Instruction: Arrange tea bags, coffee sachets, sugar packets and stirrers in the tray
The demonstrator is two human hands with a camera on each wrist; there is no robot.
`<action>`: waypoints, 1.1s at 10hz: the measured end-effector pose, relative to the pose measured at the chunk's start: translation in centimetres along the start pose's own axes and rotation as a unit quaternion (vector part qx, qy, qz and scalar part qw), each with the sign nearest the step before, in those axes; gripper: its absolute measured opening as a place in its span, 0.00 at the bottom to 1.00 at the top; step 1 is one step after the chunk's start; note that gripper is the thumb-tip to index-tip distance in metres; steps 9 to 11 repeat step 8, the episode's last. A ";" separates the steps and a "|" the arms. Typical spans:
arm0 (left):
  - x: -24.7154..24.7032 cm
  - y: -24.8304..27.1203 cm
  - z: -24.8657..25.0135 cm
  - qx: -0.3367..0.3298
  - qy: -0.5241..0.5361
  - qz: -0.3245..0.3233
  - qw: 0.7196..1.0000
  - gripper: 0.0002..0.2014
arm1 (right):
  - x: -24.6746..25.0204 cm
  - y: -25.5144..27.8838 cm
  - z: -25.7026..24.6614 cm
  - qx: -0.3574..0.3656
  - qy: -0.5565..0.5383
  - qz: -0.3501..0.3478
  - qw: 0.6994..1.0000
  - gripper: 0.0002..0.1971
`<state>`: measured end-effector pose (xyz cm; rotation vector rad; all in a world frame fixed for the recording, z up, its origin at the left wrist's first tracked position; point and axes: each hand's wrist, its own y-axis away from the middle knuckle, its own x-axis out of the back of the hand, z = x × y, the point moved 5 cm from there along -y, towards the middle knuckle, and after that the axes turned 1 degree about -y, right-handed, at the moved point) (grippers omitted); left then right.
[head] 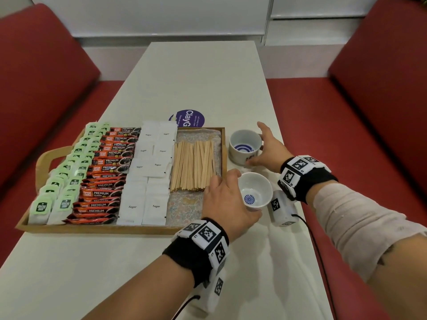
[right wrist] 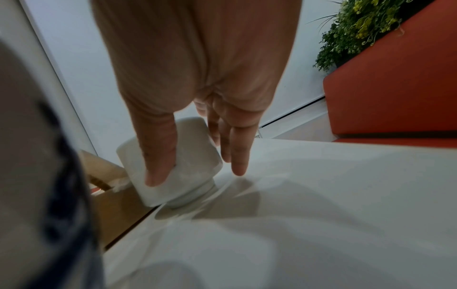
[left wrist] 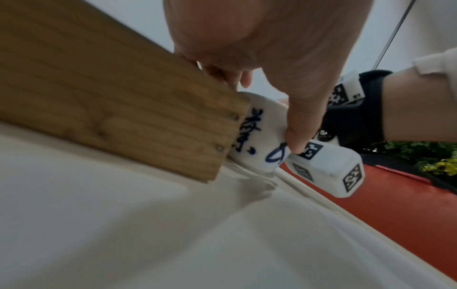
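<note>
Green tea bags; red-black coffee sachets; white sugar packets.

Right hand fingers grip white cup; cup tilted on table

Two cups right of tray

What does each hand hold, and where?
Left hand grips the near cup by its sides; right hand grips the far cup by its sides.
</note>
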<state>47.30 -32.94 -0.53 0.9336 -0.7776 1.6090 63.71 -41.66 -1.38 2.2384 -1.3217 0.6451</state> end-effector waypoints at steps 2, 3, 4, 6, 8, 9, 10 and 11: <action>1.0 0.1 -0.6 -0.023 0.025 -0.058 0.998 0.39 | 1.6 1.6 0.0 -0.018 0.004 0.020 1.000 0.47; 1.9 0.2 -1.1 -0.010 0.073 -0.057 0.996 0.37 | 2.6 2.9 -0.1 -0.014 -0.017 0.046 0.999 0.39; 2.8 0.5 -1.3 0.000 0.109 -0.038 0.993 0.34 | 2.8 4.6 -0.4 -0.005 -0.020 0.044 0.999 0.35; 2.6 1.3 -1.4 -0.005 0.110 -0.009 0.994 0.33 | 0.1 8.3 -1.4 0.010 -0.017 -0.102 0.995 0.41; 2.5 2.1 -1.7 0.009 0.117 0.021 0.993 0.34 | -2.2 9.4 -0.7 0.028 0.054 -0.108 0.992 0.53; 2.5 2.1 -1.7 0.009 0.117 0.021 0.993 0.34 | -2.2 9.4 -0.7 0.028 0.054 -0.108 0.992 0.53; 2.5 2.1 -1.7 0.009 0.117 0.021 0.993 0.34 | -2.2 9.4 -0.7 0.028 0.054 -0.108 0.992 0.53; 2.5 2.1 -1.7 0.009 0.117 0.021 0.993 0.34 | -2.2 9.4 -0.7 0.028 0.054 -0.108 0.992 0.53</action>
